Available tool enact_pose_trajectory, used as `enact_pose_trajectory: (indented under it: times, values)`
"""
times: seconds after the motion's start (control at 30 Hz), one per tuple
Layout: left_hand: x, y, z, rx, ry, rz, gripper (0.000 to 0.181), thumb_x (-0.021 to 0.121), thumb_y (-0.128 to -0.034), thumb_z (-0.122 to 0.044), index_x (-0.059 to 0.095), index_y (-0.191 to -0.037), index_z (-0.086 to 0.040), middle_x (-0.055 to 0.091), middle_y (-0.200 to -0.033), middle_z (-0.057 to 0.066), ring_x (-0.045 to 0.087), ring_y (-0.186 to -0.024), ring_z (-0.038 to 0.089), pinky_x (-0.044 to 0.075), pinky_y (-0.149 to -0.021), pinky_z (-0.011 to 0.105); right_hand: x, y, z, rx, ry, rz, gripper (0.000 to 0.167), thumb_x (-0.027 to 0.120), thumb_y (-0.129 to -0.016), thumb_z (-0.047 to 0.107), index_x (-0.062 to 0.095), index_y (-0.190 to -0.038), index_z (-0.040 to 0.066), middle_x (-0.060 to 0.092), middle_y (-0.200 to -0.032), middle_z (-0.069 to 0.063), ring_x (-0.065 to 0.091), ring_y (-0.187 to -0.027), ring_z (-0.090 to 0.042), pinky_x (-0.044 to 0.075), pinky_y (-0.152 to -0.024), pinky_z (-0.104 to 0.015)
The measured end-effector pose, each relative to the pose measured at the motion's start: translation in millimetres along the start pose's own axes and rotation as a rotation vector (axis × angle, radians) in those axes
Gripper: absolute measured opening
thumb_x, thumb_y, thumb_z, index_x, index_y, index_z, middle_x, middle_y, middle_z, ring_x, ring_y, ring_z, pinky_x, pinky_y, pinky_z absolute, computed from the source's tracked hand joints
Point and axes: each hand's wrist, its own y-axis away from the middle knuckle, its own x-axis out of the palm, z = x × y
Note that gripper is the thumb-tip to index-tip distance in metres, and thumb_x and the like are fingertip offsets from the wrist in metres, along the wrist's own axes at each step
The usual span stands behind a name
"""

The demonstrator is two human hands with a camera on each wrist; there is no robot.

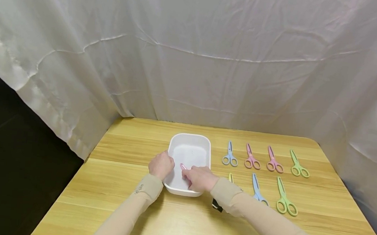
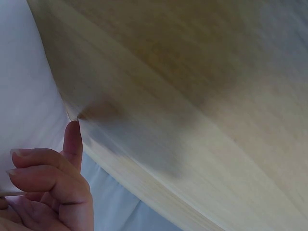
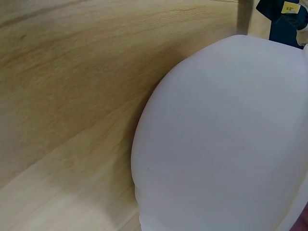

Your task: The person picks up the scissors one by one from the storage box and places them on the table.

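Observation:
A white plastic bin [image 1: 185, 194] stands on the table, its outer wall [image 3: 211, 134] filling much of the right wrist view. My left hand [image 1: 161, 165] grips the bin's left rim, and its curled fingers [image 2: 45, 168] show in the left wrist view. Inside the bin, my right hand [image 1: 200, 178] holds a pair of pink scissors [image 1: 182, 166]. Only the pink tip shows; the handles are hidden by the hand. In the right wrist view the bin hides nearly all of that hand.
Right of the bin lie blue scissors [image 1: 230, 154], two pink pairs [image 1: 251, 158] and green scissors [image 1: 297, 165] in a back row. Nearer are yellow scissors [image 1: 231, 177], partly behind my right arm, blue scissors [image 1: 257, 187] and green scissors [image 1: 283, 197]. A grey curtain [image 1: 211, 78] hangs behind the table.

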Motion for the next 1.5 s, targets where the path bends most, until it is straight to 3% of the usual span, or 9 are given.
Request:
enact_pose_trajectory:
  times: [0.37, 0.63, 0.83, 0.97, 1.17, 1.3, 1.5]
  values:
    - [1.0, 0.2, 0.7, -0.001, -0.010, -0.011, 0.033, 0.051, -0.0952, -0.020, 0.068, -0.114, 0.001, 0.072, -0.088, 0.019, 0.069, -0.075, 0.032, 0.057, -0.063, 0.045, 3, -3.3, -2, -0.008, 0.024, -0.039, 0.027, 0.081, -0.078, 0.021, 0.058, -0.093, 0.019, 0.052, -0.078, 0.002, 0.049, -0.073, -0.015, 0.041, -0.060, -0.031]
    - [-0.1, 0.9, -0.7, -0.005, -0.006, 0.002, 0.032, 0.051, -0.0954, -0.019, 0.068, -0.113, 0.000, 0.073, -0.088, 0.018, 0.069, -0.075, 0.032, 0.056, -0.063, 0.044, 3, -4.1, -3, -0.001, -0.035, -0.056, 0.026, 0.084, -0.076, 0.016, 0.061, -0.088, 0.017, 0.055, -0.070, 0.005, 0.052, -0.069, -0.013, 0.042, -0.061, -0.029]
    - [-0.7, 1.1, -0.8, -0.005, -0.009, 0.003, 0.031, 0.050, -0.0954, -0.020, 0.068, -0.112, 0.000, 0.072, -0.089, 0.018, 0.069, -0.075, 0.033, 0.056, -0.063, 0.045, -4, -5.6, -3, 0.003, -0.086, -0.018, 0.020, 0.081, -0.076, 0.017, 0.063, -0.085, 0.014, 0.058, -0.070, 0.006, 0.054, -0.068, -0.013, 0.043, -0.060, -0.027]
    - [-0.7, 1.4, -0.9, -0.005, -0.001, 0.000, 0.030, 0.051, -0.0949, -0.019, 0.068, -0.111, 0.000, 0.072, -0.088, 0.018, 0.069, -0.075, 0.033, 0.056, -0.063, 0.045, -15, -7.1, -6, 0.025, -0.266, 0.057, 0.018, 0.078, -0.075, 0.017, 0.066, -0.088, 0.015, 0.058, -0.071, 0.007, 0.054, -0.066, -0.010, 0.043, -0.059, -0.023]
    - [-0.4, 0.9, -1.0, -0.001, 0.002, -0.014, 0.029, 0.050, -0.0943, -0.018, 0.069, -0.107, 0.001, 0.071, -0.085, 0.018, 0.067, -0.072, 0.032, 0.055, -0.060, 0.045, -28, -11.1, -15, 0.059, -0.627, 0.214, 0.009, 0.068, -0.083, 0.010, 0.064, -0.089, 0.014, 0.055, -0.054, 0.002, 0.048, -0.047, -0.011, 0.041, -0.057, -0.020]
    - [-0.1, 0.3, -1.4, -0.008, 0.001, -0.009, 0.029, 0.051, -0.0943, -0.018, 0.069, -0.107, 0.001, 0.070, -0.083, 0.018, 0.066, -0.070, 0.031, 0.055, -0.060, 0.044, -30, -13.6, -20, 0.045, -0.752, 0.261, 0.009, 0.066, -0.085, 0.008, 0.062, -0.093, 0.010, 0.055, -0.054, 0.001, 0.048, -0.047, -0.012, 0.044, -0.058, -0.020]
    - [-0.7, 0.9, -2.4, -0.012, 0.003, -0.004, 0.030, 0.052, -0.0940, -0.019, 0.069, -0.110, 0.000, 0.070, -0.083, 0.017, 0.066, -0.070, 0.031, 0.055, -0.060, 0.044, -29, -19.4, -24, 0.089, -0.876, 0.264, 0.015, 0.065, -0.085, 0.008, 0.058, -0.098, 0.009, 0.057, -0.057, -0.001, 0.050, -0.049, -0.011, 0.037, -0.048, -0.019]
